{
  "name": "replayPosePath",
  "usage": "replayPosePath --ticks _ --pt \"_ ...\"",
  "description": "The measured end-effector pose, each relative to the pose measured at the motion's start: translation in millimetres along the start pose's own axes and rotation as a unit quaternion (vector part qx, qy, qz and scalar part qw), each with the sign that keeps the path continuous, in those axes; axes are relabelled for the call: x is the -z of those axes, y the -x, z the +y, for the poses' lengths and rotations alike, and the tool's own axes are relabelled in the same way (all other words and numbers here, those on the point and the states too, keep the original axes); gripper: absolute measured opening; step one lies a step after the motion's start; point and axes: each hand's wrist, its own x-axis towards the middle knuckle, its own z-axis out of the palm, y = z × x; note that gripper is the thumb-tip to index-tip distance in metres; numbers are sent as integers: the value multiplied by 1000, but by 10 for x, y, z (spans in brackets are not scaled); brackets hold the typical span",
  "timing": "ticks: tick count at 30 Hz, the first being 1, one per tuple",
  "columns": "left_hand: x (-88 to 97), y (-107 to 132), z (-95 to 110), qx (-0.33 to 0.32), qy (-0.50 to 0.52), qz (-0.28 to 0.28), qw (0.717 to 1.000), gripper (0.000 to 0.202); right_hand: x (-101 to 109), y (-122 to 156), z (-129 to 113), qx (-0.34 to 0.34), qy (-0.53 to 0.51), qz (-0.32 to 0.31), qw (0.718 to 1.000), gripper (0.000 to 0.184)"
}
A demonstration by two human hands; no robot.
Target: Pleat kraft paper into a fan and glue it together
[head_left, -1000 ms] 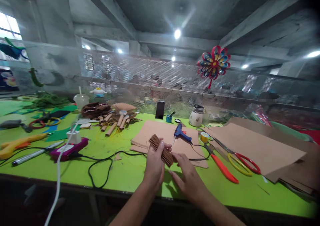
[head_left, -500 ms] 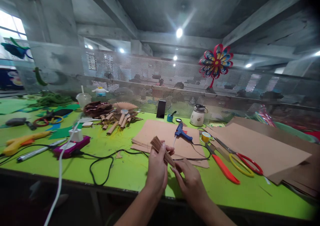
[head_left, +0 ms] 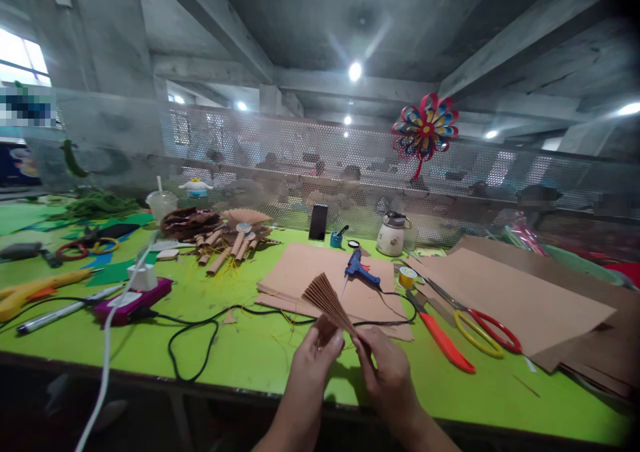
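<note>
A pleated brown paper fan (head_left: 327,299) is held over the front of the green table, its folds spread toward the far left. My right hand (head_left: 387,365) pinches the narrow end between thumb and fingers. Lower on the fan's left side, my left hand (head_left: 315,359) is closed around the pleats, thumb in front and fingers partly hidden behind. Beyond the hands lies a stack of brown paper sheets (head_left: 295,265), with a blue glue gun (head_left: 363,269) resting on it.
To the right are a red-handled knife (head_left: 447,342), scissors (head_left: 480,332), a yellow tape roll (head_left: 407,277) and large brown sheets (head_left: 530,292). Leftward, a black cord (head_left: 175,339) runs from a purple power strip (head_left: 135,302). Paper tubes (head_left: 220,259), a phone (head_left: 319,222) and a jug (head_left: 393,235) stand behind.
The pleats have fanned out wider at the far end. My left hand has slid down toward the narrow end, nearer my right hand. The view has shifted slightly.
</note>
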Motion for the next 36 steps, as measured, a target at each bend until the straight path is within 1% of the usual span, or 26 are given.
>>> replayPosePath --ticks 2,3,5,7,9,12,14,17,20,22,23,24,26,27,28,31,34,36 --pt "79 83 -69 -5 -42 37 998 49 -5 13 29 6 8 5 1000 22" --pt "120 119 -82 -21 -61 58 996 49 -9 18 43 8 12 4 1000 22" --pt "196 173 -37 -63 -117 74 988 38 -13 24 72 11 18 -1 1000 21" --pt "262 182 104 -123 -191 65 972 23 -5 24 99 15 23 -13 1000 20" --pt "329 135 296 -183 -260 69 946 16 15 18 121 25 33 -22 999 20" --pt "444 -11 538 -273 -292 132 907 16 59 10 145 42 48 -25 998 21" --pt "518 -112 616 -308 -302 161 888 16 84 13 156 49 54 -25 997 21" --pt "585 -185 610 -323 -308 175 878 17 99 25 171 55 63 -26 996 21" --pt "558 -124 499 -306 -304 169 886 16 93 22 173 48 63 -21 997 19" --pt "485 -44 392 -264 -294 145 907 16 86 2 159 36 59 -13 997 18" --pt "435 -10 338 -227 -285 124 923 17 82 -12 148 31 61 -10 998 17" --pt "380 12 287 -177 -274 98 940 19 77 -27 132 27 64 -9 998 16" --pt "262 3 210 -79 -232 54 968 28 64 -60 91 19 75 -5 997 14" --pt "205 -28 186 -44 -200 44 978 33 53 -75 66 15 79 -5 997 13" --pt "151 -75 172 -23 -166 39 985 37 38 -87 36 10 82 -6 997 12" --pt "13 -253 173 -13 -75 37 996 37 -39 -102 -71 3 97 -12 995 14" --pt "-81 -387 187 -3 -27 43 999 31 -146 -83 -195 5 114 -14 993 15" --pt "-104 -429 193 16 -3 43 999 29 -184 -70 -273 0 107 -26 994 14"
